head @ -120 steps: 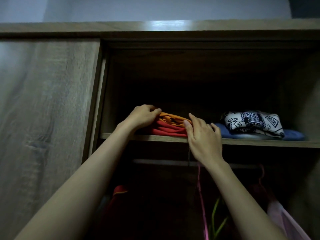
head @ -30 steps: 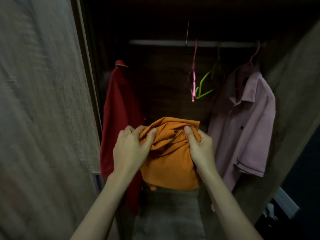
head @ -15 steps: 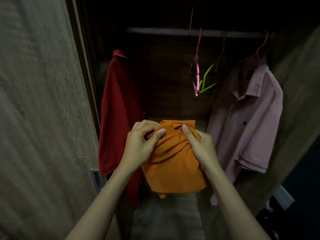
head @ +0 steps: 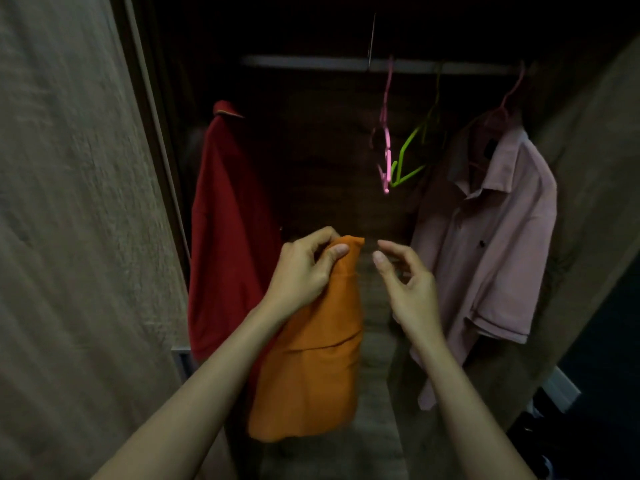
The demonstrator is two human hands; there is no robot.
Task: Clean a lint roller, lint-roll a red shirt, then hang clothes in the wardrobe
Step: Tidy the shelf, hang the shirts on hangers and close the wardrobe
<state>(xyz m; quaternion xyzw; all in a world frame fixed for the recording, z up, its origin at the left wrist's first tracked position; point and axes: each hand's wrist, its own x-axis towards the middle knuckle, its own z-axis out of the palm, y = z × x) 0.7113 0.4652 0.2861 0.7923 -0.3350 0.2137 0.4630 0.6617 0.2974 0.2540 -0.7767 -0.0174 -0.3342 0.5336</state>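
I stand at the open wardrobe. My left hand [head: 304,268] pinches the top edge of an orange garment [head: 311,368], which hangs down unfolded in front of me. My right hand [head: 405,282] is just right of it, fingers apart, holding nothing. A red shirt [head: 225,237] hangs at the left of the rail [head: 311,62]. A pink shirt [head: 491,244] hangs at the right on a pink hanger. Between them an empty pink hanger [head: 386,147] and an empty green hanger [head: 412,157] hang from the rail.
The wooden sliding door [head: 69,237] fills the left side. The wardrobe's right wall [head: 588,202] rises at the right. The wardrobe floor [head: 377,410] lies below the garment. Dark room floor and a white skirting strip [head: 564,386] show at the bottom right.
The orange garment came off the upper shelf and was held bunched in both hands. Now my right hand has let go and the garment has dropped open, hanging from my left hand.
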